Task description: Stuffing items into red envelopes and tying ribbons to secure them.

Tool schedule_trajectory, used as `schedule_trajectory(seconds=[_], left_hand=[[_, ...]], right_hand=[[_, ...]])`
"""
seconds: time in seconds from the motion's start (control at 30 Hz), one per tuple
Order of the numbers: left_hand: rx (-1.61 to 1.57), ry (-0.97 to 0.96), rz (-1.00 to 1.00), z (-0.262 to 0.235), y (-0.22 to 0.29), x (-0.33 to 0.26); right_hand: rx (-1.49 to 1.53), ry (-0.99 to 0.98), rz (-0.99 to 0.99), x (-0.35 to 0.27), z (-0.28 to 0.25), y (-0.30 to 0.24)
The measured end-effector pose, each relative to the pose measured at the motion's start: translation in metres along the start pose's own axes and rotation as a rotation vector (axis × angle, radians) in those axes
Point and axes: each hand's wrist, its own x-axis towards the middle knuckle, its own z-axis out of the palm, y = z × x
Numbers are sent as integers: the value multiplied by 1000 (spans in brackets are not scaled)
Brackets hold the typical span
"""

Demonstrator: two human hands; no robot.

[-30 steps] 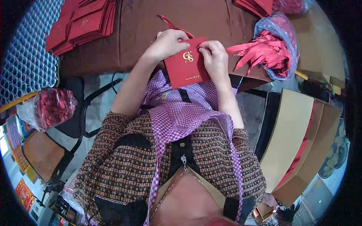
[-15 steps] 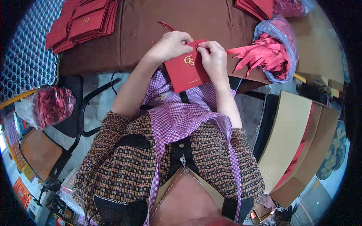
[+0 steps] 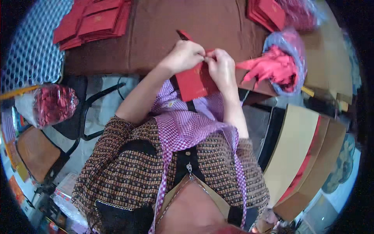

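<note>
Hanging from both hands (image 3: 185, 55), red card (image 3: 191, 84)

Brown table (image 3: 156, 27); red stacks (image 3: 99, 24) atop

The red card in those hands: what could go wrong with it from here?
The left hand and right hand pinch the red card near its top, so that edge could crease.

Its lower end hangs over the checked apron, so a loosened grip might drop it there.

Loose ribbons stick out beside the right arm and could get snagged.
</note>
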Motion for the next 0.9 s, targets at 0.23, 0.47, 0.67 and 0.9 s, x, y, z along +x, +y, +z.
schedule_trajectory(seconds=[0.23,0.47,0.67,0.9], left_hand=[[92,-11,214,7,8,5],[42,-94,127,-4,13,-5],[-250,-202,-108,-6,-6,-3],[-419,-385,-125,-10,-19,15]], right_hand=[[84,-93,163,2,-16,-5],[96,-177,-145,5,-9,14],[-111,-230,-149,4,-32,-12],[-189,-276,-190,6,-34,-18]])
